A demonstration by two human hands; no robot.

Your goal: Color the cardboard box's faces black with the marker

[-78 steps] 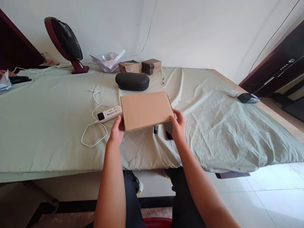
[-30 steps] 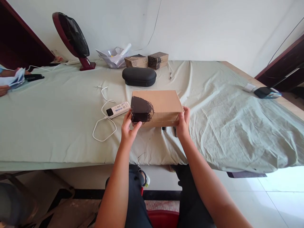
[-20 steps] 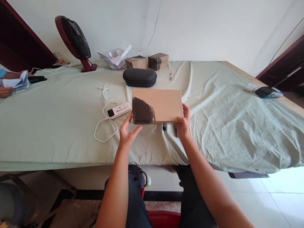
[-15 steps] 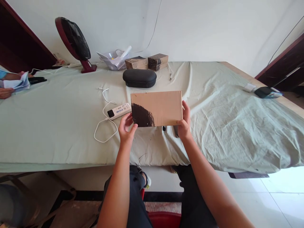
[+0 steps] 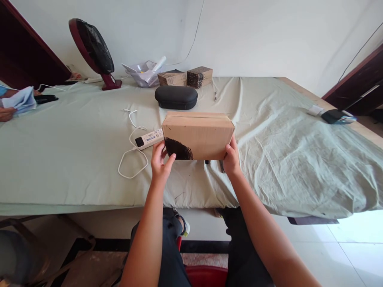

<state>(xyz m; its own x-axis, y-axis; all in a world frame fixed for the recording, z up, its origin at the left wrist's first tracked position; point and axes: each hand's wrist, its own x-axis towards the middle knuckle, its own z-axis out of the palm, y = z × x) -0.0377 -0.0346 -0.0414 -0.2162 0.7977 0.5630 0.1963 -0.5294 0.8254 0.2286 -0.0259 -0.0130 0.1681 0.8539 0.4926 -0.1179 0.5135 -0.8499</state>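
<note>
Between my two hands I hold a brown cardboard box [image 5: 206, 137] over the cloth-covered table. Its lower left corner carries a black scribbled patch. My left hand [image 5: 161, 161] grips the left end, thumb on the front face and fingers behind. At the right end my right hand [image 5: 231, 157] is closed on the box, its thumb across the front edge. The box is tilted so that its upper narrow side shows as well as the front. Just left of it lies a white power strip [image 5: 149, 139], partly hidden, with a white cable [image 5: 131, 175] looped beside it.
Behind the box sits a black zip case [image 5: 176, 98]. Two small cardboard boxes [image 5: 200, 76], a plastic basket [image 5: 145, 77] and a fan [image 5: 95, 52] stand along the wall. A pen [image 5: 215, 96] lies nearby. At far left another person's hand [image 5: 7, 114] holds paper.
The box has tipped, so its top side has come into view above the front face. Both hands stay at its ends. The other person's paper has shifted slightly.
</note>
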